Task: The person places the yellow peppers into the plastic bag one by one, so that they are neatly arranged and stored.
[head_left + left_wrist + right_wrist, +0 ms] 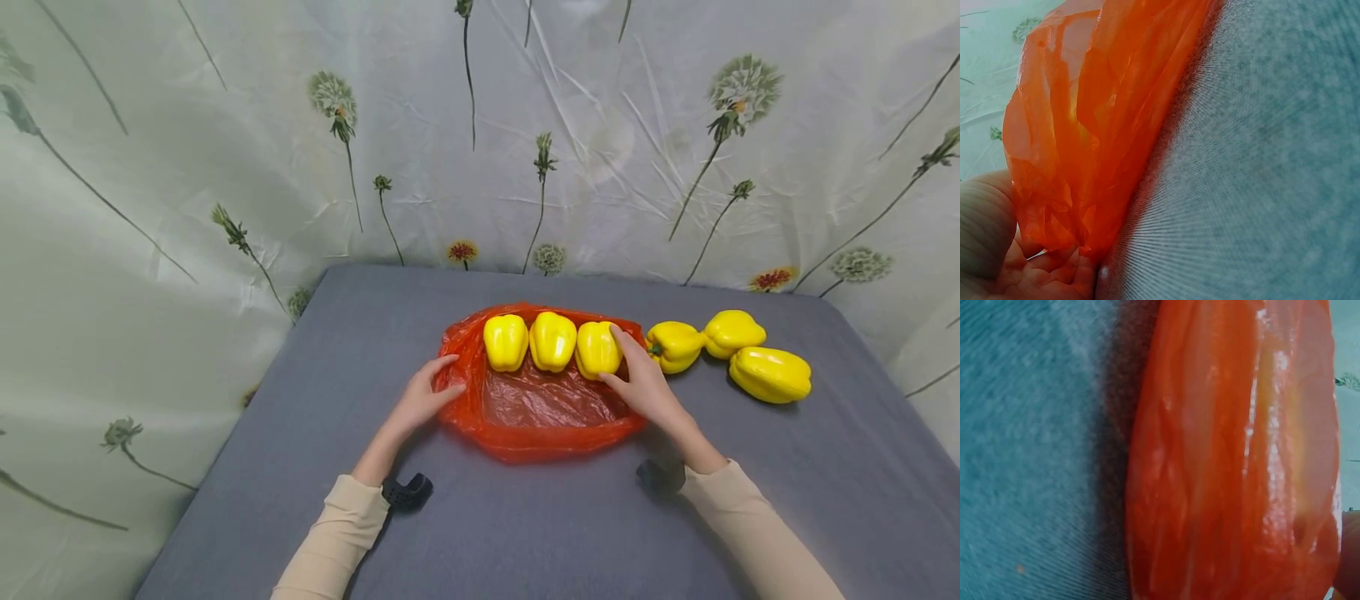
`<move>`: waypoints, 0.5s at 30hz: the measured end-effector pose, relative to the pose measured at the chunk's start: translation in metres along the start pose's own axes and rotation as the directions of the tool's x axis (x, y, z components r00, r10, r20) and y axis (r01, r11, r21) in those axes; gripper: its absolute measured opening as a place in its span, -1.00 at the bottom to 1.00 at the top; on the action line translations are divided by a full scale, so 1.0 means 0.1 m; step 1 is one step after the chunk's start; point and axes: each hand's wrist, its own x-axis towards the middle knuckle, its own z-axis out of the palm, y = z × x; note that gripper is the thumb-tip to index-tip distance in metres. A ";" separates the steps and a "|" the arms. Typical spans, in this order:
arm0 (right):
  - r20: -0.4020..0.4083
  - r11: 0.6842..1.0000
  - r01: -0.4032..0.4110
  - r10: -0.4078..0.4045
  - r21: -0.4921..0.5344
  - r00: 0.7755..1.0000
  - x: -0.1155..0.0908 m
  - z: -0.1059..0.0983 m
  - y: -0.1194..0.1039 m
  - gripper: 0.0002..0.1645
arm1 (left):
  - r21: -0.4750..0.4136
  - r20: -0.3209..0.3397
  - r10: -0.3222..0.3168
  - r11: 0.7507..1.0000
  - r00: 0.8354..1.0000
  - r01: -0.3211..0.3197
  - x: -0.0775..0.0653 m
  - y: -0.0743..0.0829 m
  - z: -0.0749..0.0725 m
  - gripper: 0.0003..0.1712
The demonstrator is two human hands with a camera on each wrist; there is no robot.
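Note:
A red plastic bag (551, 437) lies spread open on the grey-covered table. Inside it, along the far side, stand a left yellow bell pepper (506, 342), a middle yellow bell pepper (552, 342) and a right yellow bell pepper (597, 348). My right hand (648, 385) reaches over the bag's right side and grips the right pepper between thumb and fingers. At the left side, my left hand (422, 398) holds the bag's edge. The left wrist view shows the thumb and curled fingers about the red plastic (1110, 144). In the right wrist view, the bag (1229, 456) hides most of the right hand.
Outside the bag, to its right, three more yellow bell peppers lie on the table: one near the bag (675, 347), one behind (733, 333) and one on its side (771, 375). A flower-print curtain (450, 100) hangs behind the grey tabletop (525, 533).

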 end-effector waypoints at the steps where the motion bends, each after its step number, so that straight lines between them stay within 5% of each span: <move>1: 0.001 1.000 -0.002 0.002 -0.003 1.000 0.00 0.00 0.00 -0.09 | 0.004 -0.001 0.002 1.000 1.000 -0.002 0.00 0.00 0.00 -0.36; 15: 0.020 1.000 -0.024 0.023 0.019 1.000 -0.06 -0.07 -0.04 -0.06 | 0.016 -0.006 0.018 1.000 1.000 -0.018 -0.02 0.01 -0.01 -0.37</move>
